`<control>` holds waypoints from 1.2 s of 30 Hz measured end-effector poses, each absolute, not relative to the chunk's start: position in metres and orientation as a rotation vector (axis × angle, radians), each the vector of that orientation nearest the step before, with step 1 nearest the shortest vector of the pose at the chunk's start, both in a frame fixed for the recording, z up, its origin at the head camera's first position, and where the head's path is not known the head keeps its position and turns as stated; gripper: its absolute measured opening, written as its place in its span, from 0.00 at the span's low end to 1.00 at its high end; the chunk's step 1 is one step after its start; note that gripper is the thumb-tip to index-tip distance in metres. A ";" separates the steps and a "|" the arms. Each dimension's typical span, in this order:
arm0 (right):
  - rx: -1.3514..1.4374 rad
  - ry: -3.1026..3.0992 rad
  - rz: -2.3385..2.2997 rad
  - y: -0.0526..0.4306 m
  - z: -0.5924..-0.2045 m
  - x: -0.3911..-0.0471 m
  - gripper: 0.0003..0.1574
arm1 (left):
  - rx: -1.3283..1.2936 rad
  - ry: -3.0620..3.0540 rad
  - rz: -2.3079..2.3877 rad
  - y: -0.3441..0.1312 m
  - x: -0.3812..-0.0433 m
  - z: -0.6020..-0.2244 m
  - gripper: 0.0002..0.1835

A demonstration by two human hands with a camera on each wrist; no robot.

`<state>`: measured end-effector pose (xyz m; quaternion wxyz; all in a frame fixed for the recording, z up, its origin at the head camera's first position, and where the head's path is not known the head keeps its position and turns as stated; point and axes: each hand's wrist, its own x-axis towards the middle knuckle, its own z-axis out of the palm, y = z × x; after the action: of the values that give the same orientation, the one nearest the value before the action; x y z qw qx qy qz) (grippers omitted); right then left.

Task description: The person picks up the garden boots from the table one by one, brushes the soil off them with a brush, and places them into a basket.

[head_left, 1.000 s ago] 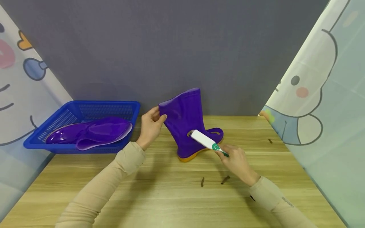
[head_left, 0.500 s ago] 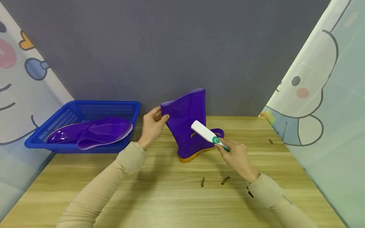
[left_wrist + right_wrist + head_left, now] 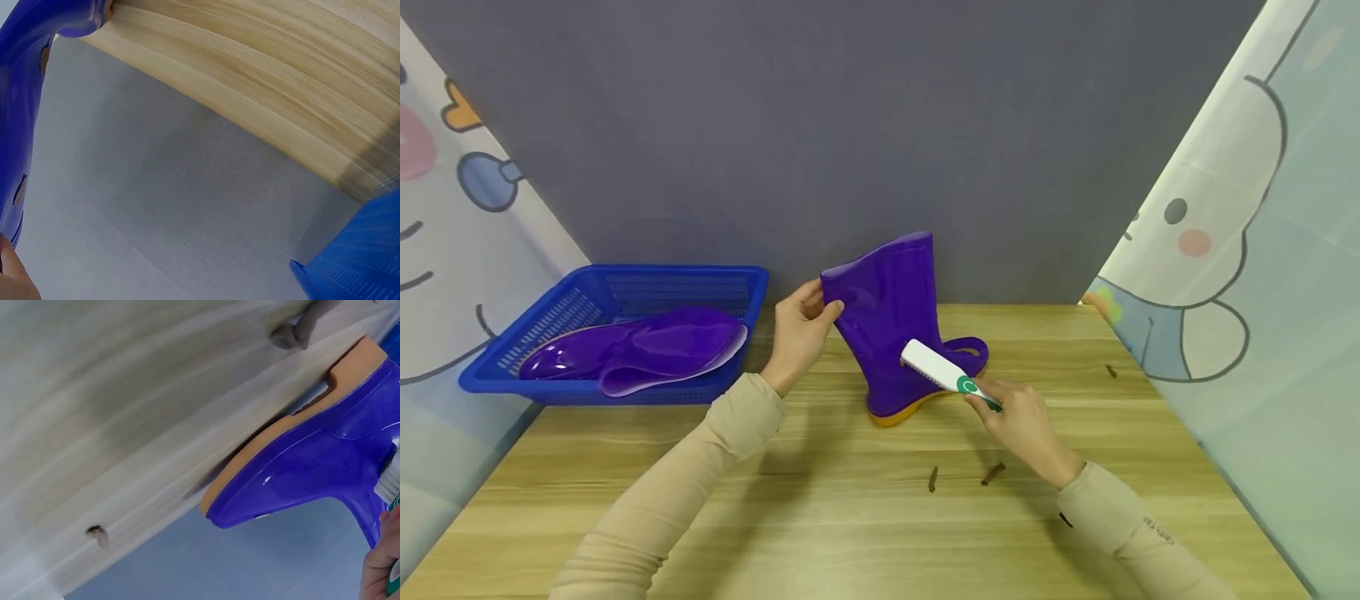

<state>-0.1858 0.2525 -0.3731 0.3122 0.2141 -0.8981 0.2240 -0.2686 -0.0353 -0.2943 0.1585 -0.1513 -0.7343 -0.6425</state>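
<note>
A purple rain boot (image 3: 883,308) with an orange sole stands on the wooden table, leaning slightly. My left hand (image 3: 801,333) pinches the left side of its top opening between thumb and fingers. Brown patches (image 3: 20,189) mark the boot's far side in the left wrist view. My right hand (image 3: 1018,421) grips the green handle of a white scrub brush (image 3: 934,365). Its bristles (image 3: 389,484) lie against the boot around the ankle, and the brush head covers that spot in the head view.
At the left, a blue plastic basket (image 3: 677,270) holds another purple boot (image 3: 677,342), lying on its side. Small brown pieces (image 3: 993,474) lie on the table in front of the boot, and one more brown piece (image 3: 1111,371) lies at the right. A grey wall rises behind.
The brush went up the boot shaft, baring a brown patch, then came back down over it. The boot tipped slightly right and then back left, still in my left hand.
</note>
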 end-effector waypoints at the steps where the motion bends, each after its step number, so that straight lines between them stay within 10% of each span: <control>1: 0.569 -2.368 0.584 0.253 -0.374 -0.186 0.15 | -0.436 -2.100 -1.830 -0.036 -0.268 -0.294 0.19; 36: 0.389 -2.391 0.693 0.279 -0.356 -0.170 0.18 | -0.121 -1.998 -2.061 -0.006 -0.264 -0.280 0.22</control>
<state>-0.1698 0.2785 -0.3557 0.3061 0.1468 -0.9035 0.2617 -0.2638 -0.0058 -0.2797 0.1337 -0.0416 -0.6892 -0.7109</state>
